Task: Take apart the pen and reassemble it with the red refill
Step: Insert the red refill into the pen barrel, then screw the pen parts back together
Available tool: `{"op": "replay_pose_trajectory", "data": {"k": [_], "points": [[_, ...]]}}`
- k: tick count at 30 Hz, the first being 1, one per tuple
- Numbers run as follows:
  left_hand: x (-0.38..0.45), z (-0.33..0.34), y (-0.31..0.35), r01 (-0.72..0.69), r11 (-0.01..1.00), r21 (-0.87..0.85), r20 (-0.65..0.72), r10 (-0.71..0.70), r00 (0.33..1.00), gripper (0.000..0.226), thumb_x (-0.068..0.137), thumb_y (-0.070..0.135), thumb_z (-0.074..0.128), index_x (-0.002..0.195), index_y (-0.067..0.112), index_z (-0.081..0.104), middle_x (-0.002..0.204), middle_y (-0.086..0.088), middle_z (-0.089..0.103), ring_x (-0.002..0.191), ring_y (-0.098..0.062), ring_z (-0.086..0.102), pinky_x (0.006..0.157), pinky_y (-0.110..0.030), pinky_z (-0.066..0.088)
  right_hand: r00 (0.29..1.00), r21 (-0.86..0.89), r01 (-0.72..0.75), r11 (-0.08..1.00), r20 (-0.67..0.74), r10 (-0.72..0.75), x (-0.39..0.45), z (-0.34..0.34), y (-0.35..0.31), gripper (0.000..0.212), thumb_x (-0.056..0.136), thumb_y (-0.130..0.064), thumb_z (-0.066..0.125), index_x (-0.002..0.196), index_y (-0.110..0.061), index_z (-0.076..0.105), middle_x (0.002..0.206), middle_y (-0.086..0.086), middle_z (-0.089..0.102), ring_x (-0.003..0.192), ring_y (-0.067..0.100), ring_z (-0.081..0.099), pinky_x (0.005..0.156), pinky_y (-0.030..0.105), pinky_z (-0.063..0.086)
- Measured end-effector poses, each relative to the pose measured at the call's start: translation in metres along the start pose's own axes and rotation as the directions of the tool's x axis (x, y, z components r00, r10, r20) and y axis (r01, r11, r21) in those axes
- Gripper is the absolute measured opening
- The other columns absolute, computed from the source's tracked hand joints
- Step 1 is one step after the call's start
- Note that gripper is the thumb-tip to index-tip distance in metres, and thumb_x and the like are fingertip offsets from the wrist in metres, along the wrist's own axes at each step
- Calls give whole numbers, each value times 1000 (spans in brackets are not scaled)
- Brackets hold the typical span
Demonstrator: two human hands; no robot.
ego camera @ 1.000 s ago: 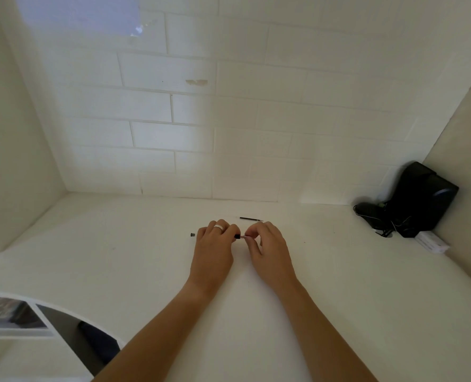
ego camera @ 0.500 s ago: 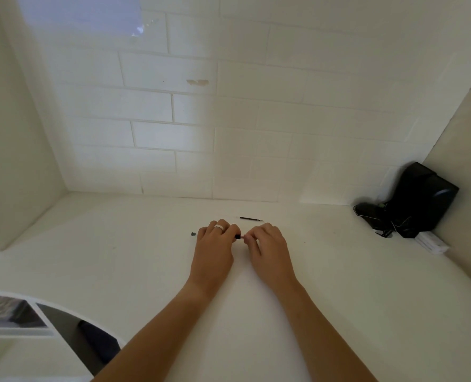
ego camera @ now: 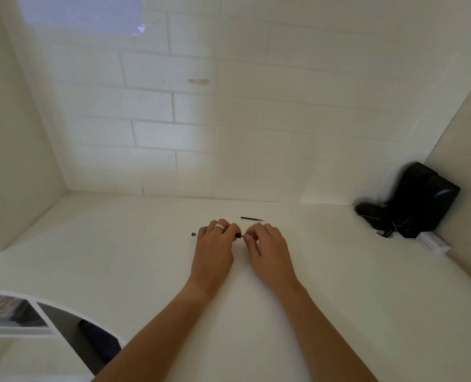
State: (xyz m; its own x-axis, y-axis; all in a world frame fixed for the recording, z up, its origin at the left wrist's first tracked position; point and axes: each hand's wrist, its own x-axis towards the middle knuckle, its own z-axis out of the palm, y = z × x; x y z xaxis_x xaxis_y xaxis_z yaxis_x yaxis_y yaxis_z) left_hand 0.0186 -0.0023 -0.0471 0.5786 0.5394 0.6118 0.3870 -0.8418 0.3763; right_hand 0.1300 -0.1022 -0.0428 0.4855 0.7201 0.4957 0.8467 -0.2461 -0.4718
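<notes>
My left hand (ego camera: 215, 244), with a ring on one finger, is closed around a dark pen barrel (ego camera: 238, 235); only its right end shows, and a dark tip (ego camera: 193, 234) pokes out past the hand's left side. My right hand (ego camera: 267, 245) pinches something small at the barrel's right end; a pale bit shows at the fingertips, too small to identify. Both hands rest on the white table (ego camera: 325, 285). A thin dark refill (ego camera: 252, 218) lies on the table just behind the hands, untouched.
A black speaker with tangled cables (ego camera: 418, 199) stands in the back right corner, with a small white box (ego camera: 432, 244) beside it. White brick wall behind, side walls left and right. The table's curved cut-out edge (ego camera: 71, 307) is at the near left.
Both hands stay in nearly the same place. The right fingertips have shifted slightly at the barrel's end.
</notes>
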Motion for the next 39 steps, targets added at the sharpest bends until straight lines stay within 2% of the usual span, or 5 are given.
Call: {"op": "replay_pose_trajectory", "data": {"k": [7, 16, 29, 35, 39], "points": [[1, -2, 1, 32, 999, -19, 38, -31, 999, 28, 84, 0, 60, 92, 27, 59, 80, 13, 63, 76, -9, 57, 91, -31, 36, 999, -16, 37, 999, -1, -37, -1, -3, -1, 16, 100, -27, 46, 91, -24, 59, 80, -6, 54, 77, 17, 47, 71, 31, 43], [-2, -8, 3, 13, 996, -92, 57, -7, 998, 23, 83, 0, 63, 92, 21, 62, 84, 11, 67, 83, -10, 58, 79, -28, 41, 997, 53, 54, 997, 53, -57, -1, -5, -3, 26, 101, -21, 42, 75, -27, 40, 66, -11, 42, 68, 19, 41, 62, 32, 37], [-3, -10, 7, 7, 998, -64, 48, -4, 999, 26, 79, -4, 60, 86, 20, 54, 80, 10, 60, 81, -10, 51, 77, -26, 38, 997, -45, 40, 998, 68, -37, -2, -5, -7, 22, 100, -26, 39, 81, -24, 49, 72, -11, 49, 72, 14, 45, 69, 32, 35], [-2, -6, 0, 94, 995, 20, 8, -95, 995, 28, 82, -4, 59, 87, 23, 54, 77, 10, 54, 79, -13, 47, 77, -28, 36, 888, 63, -268, 961, -371, 272, -2, -15, -1, 6, 93, -12, 54, 93, -18, 55, 88, -3, 56, 84, 18, 53, 70, 32, 47], [0, -2, 0, 106, 993, 43, 17, -107, 994, 31, 80, -8, 57, 90, 22, 59, 79, 9, 57, 80, -15, 51, 77, -28, 33, 854, -30, -457, 889, -296, 428, -3, -10, 7, 15, 90, -16, 59, 103, -10, 63, 99, 7, 60, 96, 27, 56, 76, 41, 51]]}}
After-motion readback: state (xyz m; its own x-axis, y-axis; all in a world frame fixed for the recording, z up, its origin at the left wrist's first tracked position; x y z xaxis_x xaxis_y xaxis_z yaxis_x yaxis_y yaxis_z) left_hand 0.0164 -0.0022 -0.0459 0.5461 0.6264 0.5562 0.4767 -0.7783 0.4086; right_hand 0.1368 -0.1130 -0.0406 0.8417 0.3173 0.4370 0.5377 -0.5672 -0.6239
